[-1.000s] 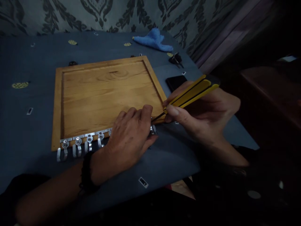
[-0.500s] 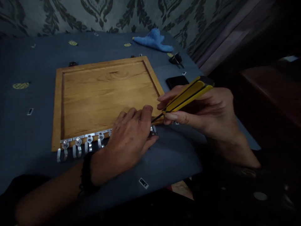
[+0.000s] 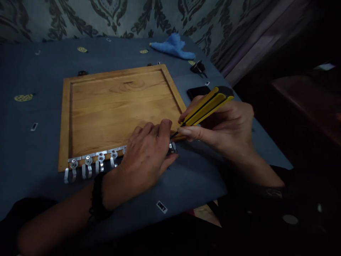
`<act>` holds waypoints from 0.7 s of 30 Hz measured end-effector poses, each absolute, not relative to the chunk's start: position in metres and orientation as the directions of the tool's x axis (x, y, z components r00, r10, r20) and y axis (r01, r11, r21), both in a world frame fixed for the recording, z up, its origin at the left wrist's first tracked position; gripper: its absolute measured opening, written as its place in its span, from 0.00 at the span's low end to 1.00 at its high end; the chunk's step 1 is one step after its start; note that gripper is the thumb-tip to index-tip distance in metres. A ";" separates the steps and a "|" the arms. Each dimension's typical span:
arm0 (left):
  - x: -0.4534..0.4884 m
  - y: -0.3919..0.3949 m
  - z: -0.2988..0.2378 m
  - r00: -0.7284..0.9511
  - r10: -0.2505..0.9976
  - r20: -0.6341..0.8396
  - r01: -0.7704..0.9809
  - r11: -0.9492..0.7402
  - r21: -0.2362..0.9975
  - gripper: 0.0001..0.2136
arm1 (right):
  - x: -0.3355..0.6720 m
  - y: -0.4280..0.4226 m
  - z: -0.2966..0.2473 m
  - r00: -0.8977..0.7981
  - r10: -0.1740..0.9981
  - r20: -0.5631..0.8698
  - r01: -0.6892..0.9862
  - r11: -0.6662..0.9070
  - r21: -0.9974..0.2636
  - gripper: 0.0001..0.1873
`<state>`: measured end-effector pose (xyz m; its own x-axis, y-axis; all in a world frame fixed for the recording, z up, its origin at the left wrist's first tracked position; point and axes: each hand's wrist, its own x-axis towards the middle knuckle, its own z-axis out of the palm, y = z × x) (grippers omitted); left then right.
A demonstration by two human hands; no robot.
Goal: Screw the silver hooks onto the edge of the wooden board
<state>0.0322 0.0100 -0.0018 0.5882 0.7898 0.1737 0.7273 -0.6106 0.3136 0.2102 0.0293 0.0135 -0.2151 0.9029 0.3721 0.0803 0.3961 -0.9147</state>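
A framed wooden panel [image 3: 119,110] lies on the blue cloth, with a metal hook rail [image 3: 101,156] along its near edge. My left hand [image 3: 149,153] is closed over the rail's right part, fingers pressed together on the panel edge and thumb below, hiding several hooks. One hook end [image 3: 173,147] shows beside the thumb. In my right hand [image 3: 226,128] is a yellow and black screwdriver [image 3: 205,108], handle gripped by the fingers and tilted up to the right. Its shaft points down-left towards the rail; my left fingers hide the tip.
A blue cloth [image 3: 173,46] lies bunched at the back. To the panel's right are a black plug [image 3: 198,68] and a flat black object [image 3: 197,92], partly behind my right hand. A dark fitting [image 3: 82,73] sits at the panel's far edge. A patterned wall [image 3: 149,17] stands behind.
My right hand and the screwdriver have shifted left, and the handle has turned a little. My left hand stays in place on the rail.
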 end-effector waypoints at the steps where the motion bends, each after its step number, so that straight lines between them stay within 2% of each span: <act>1: 0.032 0.010 -0.002 0.587 0.791 0.170 0.728 -0.608 0.317 0.25 | 0.210 0.030 0.013 -0.207 0.903 0.375 0.085 0.399 -0.913 0.10; 6: 0.032 0.010 0.000 0.585 0.796 0.156 0.733 -0.601 0.318 0.23 | 0.209 0.031 0.013 -0.172 0.882 0.439 0.138 0.463 -0.876 0.13; 9: 0.032 0.010 0.000 0.584 0.796 0.158 0.732 -0.600 0.323 0.23 | 0.209 0.028 0.013 -0.045 0.853 0.520 0.137 0.521 -0.842 0.10; 12: 0.031 0.010 0.000 0.587 0.796 0.149 0.731 -0.600 0.324 0.23 | 0.210 0.025 0.015 0.072 0.843 0.533 0.131 0.522 -0.843 0.07; 15: 0.031 0.010 0.000 0.592 0.790 0.160 0.725 -0.609 0.323 0.23 | 0.210 0.026 0.017 0.042 0.847 0.530 0.176 0.516 -0.838 0.09; 21: 0.032 0.010 -0.001 0.589 0.793 0.158 0.727 -0.605 0.326 0.24 | 0.209 0.029 0.019 -0.032 0.850 0.526 0.165 0.524 -0.836 0.09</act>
